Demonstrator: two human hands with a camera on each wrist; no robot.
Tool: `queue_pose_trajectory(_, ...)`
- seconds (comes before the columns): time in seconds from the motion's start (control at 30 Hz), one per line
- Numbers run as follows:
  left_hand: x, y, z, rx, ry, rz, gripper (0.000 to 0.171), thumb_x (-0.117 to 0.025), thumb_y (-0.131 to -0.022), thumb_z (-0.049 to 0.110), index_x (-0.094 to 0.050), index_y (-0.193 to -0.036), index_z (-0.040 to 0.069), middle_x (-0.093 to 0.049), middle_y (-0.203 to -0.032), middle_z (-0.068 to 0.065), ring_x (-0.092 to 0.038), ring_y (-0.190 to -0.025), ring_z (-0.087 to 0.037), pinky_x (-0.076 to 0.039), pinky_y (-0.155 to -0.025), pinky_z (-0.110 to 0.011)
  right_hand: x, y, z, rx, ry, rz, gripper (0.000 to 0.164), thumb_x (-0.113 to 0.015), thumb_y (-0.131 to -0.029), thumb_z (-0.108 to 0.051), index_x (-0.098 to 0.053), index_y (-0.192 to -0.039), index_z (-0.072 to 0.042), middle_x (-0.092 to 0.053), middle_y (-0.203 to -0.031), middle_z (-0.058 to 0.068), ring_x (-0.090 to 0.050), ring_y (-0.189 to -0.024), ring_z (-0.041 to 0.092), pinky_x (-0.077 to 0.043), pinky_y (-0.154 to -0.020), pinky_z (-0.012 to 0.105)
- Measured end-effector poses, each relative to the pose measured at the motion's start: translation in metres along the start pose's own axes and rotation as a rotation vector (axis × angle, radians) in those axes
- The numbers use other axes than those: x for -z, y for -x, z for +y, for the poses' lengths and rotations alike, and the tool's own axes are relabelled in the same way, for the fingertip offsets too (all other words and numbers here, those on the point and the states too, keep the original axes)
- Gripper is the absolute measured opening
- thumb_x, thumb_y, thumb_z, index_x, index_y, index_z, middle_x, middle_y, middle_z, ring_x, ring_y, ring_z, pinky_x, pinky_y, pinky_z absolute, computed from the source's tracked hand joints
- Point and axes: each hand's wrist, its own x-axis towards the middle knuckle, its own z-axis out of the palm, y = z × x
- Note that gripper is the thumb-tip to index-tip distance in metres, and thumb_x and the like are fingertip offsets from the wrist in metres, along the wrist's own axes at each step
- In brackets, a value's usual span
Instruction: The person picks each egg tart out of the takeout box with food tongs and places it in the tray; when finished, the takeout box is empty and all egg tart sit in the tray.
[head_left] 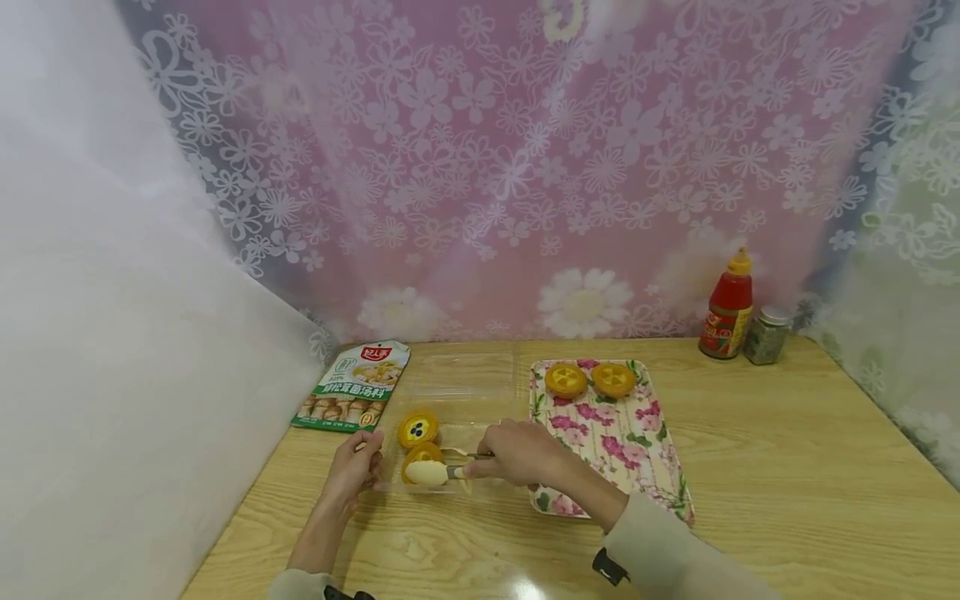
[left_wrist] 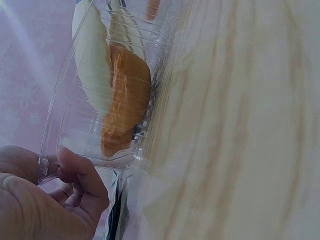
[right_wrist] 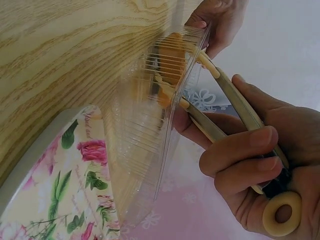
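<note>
head above, wrist views close, container [right_wrist: 148, 142] shared

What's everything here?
table: 1, wood, beneath
box: 1, clear, on table
tray: 1, pink floral, right of box
tarts: 4, golden, two in box, two on tray
tongs: 1, cream and metal, at box
packet: 1, green and white, back left
bottle: 1, red, back right
jar: 1, white-lidded, beside bottle
cloth: 1, mostly pink, behind
sheet: 1, white, left
sleeves: 2, pale, on arms
bands: 2, black, at wrists
left hand: 1, holding box
right hand: 1, holding tongs

Glossy, ribbed clear-plastic box [right_wrist: 142, 165], smooth metal tongs [right_wrist: 242, 107] with matt tips [head_left: 426, 473], wood-grained tabletop [head_left: 787, 442] with a slight sheen.
</note>
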Motion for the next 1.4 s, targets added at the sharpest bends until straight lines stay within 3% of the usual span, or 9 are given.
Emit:
queue_pose_trajectory(0.17,0.001,0.001,-0.002,0.004,-0.017,0.005,0.027,-0.053,-0.111,0.028,-0.051,-0.101,0.003,-0.04,-0.066,-0.002,-0.038,-0.051,-0.013,-0.043,-0.051,-0.029,0.0,0.003,0.006,0.013,-0.044,-0.014,0.028,-0.064,-0.105,-0.036,-0.083,-0.095,-0.017,-0.059,-0.053,-0.006,-0.045,-0.036,0.007,-0.036,-0.041,0.022)
queue_pose_trajectory(0.4,0.001,0.0,-0.005,0.001,-0.024,0.003,0.03,-0.054,-0.111,0.03,-0.051,-0.099,0.003,-0.04,-0.065,-0.001,-0.038,-0.049,-0.014,-0.047,-0.051,-0.031,0.003,0.008,0.011,-0.011,-0.077,0.002,0.028,-0.063,-0.105,-0.037,-0.081,-0.088,-0.024,-0.047,-0.049,-0.006,-0.04,-0.038,0.008,-0.031,-0.042,0.024)
queue_pose_trajectory(0.67,0.001,0.0,-0.004,0.005,-0.015,0.003,0.03,-0.055,-0.111,0.031,-0.05,-0.098,0.004,-0.039,-0.066,-0.001,-0.039,-0.051,-0.014,-0.046,-0.052,-0.031,0.007,0.015,0.014,0.02,-0.108,0.013,0.034,-0.061,-0.106,-0.036,-0.071,-0.076,-0.025,-0.038,-0.05,-0.007,-0.037,-0.039,0.008,-0.03,-0.044,0.023)
queue_pose_trajectory(0.73,0.0,0.001,-0.004,0.006,-0.012,0.001,0.029,-0.054,-0.111,0.03,-0.05,-0.099,0.004,-0.039,-0.066,-0.001,-0.039,-0.051,-0.014,-0.046,-0.052,-0.031,0.009,0.016,0.014,0.017,-0.117,0.015,0.033,-0.06,-0.107,-0.036,-0.073,-0.08,-0.023,-0.04,-0.05,-0.006,-0.038,-0.039,0.007,-0.03,-0.044,0.023)
queue_pose_trajectory(0.83,0.0,0.001,-0.003,0.007,-0.008,0.0,0.028,-0.053,-0.111,0.029,-0.051,-0.1,0.004,-0.04,-0.066,-0.002,-0.038,-0.051,-0.013,-0.047,-0.052,-0.031,0.014,0.019,0.013,0.003,-0.135,0.024,0.028,-0.06,-0.107,-0.037,-0.08,-0.1,-0.018,-0.056,-0.056,-0.004,-0.04,-0.039,0.008,-0.031,-0.043,0.024)
queue_pose_trajectory(0.97,-0.001,0.002,-0.001,0.007,-0.008,0.005,0.027,-0.052,-0.112,0.028,-0.051,-0.102,0.003,-0.041,-0.066,-0.002,-0.038,-0.05,-0.013,-0.047,-0.052,-0.031,0.019,0.024,0.015,-0.016,-0.177,0.037,0.035,-0.06,-0.106,-0.038,-0.076,-0.124,-0.012,-0.077,-0.091,0.002,-0.04,-0.041,0.01,-0.034,-0.044,0.025)
queue_pose_trajectory(1.1,-0.001,0.003,0.0,0.003,-0.007,0.006,0.026,-0.053,-0.112,0.026,-0.051,-0.101,0.003,-0.041,-0.066,-0.002,-0.038,-0.05,-0.013,-0.047,-0.052,-0.03,0.025,0.029,0.021,0.002,-0.258,0.042,0.037,-0.06,-0.107,-0.034,-0.074,-0.126,-0.006,-0.078,-0.1,0.007,-0.032,-0.041,0.009,-0.032,-0.044,0.024)
queue_pose_trajectory(1.2,-0.001,0.002,0.0,0.004,-0.005,0.006,0.025,-0.052,-0.112,0.027,-0.051,-0.102,0.003,-0.042,-0.066,-0.002,-0.039,-0.051,-0.013,-0.047,-0.052,-0.03,0.031,0.033,0.027,0.019,-0.318,0.028,0.037,-0.058,-0.108,-0.032,-0.072,-0.128,-0.004,-0.077,-0.093,0.008,-0.024,-0.04,0.008,-0.029,-0.043,0.023)
queue_pose_trajectory(1.4,-0.002,0.003,0.001,0.01,-0.011,0.007,0.026,-0.052,-0.112,0.027,-0.052,-0.104,0.003,-0.042,-0.068,-0.002,-0.041,-0.053,-0.013,-0.047,-0.052,-0.031,0.04,0.043,0.039,0.007,-0.359,0.028,0.039,-0.056,-0.109,-0.033,-0.07,-0.132,-0.005,-0.076,-0.109,0.014,-0.021,-0.04,0.008,-0.028,-0.041,0.023)
